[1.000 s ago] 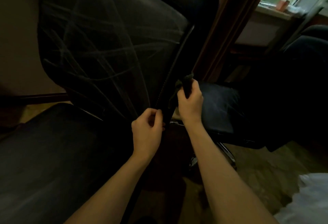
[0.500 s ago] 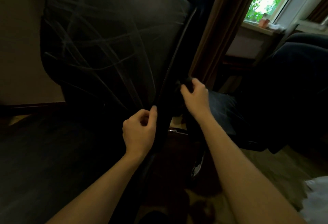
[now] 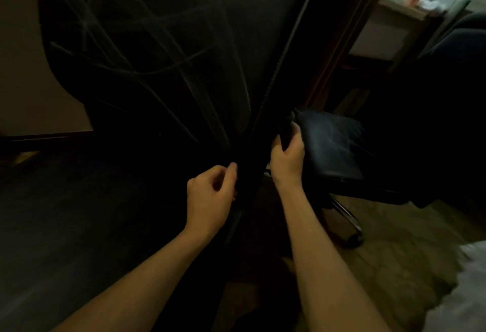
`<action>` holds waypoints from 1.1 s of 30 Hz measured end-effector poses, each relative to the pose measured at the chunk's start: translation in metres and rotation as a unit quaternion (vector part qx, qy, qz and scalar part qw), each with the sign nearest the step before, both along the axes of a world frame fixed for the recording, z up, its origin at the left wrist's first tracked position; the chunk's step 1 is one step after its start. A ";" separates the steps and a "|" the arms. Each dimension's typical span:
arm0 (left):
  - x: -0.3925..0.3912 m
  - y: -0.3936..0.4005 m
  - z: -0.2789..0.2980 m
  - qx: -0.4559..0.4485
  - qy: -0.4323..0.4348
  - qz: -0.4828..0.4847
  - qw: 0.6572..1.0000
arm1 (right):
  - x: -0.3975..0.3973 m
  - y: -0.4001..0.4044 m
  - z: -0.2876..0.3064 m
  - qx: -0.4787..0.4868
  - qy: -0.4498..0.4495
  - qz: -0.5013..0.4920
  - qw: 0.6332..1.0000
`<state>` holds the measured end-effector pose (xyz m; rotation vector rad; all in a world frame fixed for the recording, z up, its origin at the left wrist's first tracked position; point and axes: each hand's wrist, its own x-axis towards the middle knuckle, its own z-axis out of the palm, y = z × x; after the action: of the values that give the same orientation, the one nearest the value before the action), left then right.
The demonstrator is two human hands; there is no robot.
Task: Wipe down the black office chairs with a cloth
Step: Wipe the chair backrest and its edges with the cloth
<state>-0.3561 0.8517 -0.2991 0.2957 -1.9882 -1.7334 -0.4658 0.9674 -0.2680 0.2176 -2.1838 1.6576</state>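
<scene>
Against the streaked black chair back [image 3: 163,50], its edge seam is pinched by the left hand [image 3: 210,197], held lower than before; a dark cloth [image 3: 285,132] is gripped by the right hand [image 3: 288,158], moved rightward beside another chair's seat [image 3: 339,145].

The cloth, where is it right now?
In the head view the dark cloth is gripped in the right hand, pressed against the right edge of the chair back, just above the left hand.

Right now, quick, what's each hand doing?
Left hand: fingers curled, thumb against the chair back edge; whether it grips cannot be told.
Right hand: gripping a dark cloth against that edge.
</scene>
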 end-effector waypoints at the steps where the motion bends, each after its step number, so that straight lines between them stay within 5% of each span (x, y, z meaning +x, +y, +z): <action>1: 0.000 -0.003 -0.004 -0.005 0.000 -0.006 1.000 | 0.003 0.000 -0.013 -0.002 -0.015 0.008 1.000; 8: -0.001 -0.005 -0.028 -0.046 -0.008 -0.068 0.997 | 0.017 0.006 -0.099 0.011 -0.101 0.058 0.993; 17: 0.003 -0.009 -0.056 -0.131 -0.103 -0.076 0.983 | 0.013 0.006 -0.113 0.007 -0.179 0.087 0.980; 25: 0.000 -0.021 -0.075 -0.112 -0.185 -0.116 0.969 | 0.011 -0.015 -0.130 -0.078 -0.141 0.015 0.987; 33: -0.026 -0.021 -0.075 -0.132 -0.302 -0.153 0.931 | 0.006 -0.007 -0.148 0.018 -0.180 0.022 0.983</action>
<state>-0.3822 0.8308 -0.3736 0.4933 -2.8128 -1.6485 -0.4598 0.9606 -0.4164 -0.0281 -2.4871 1.7982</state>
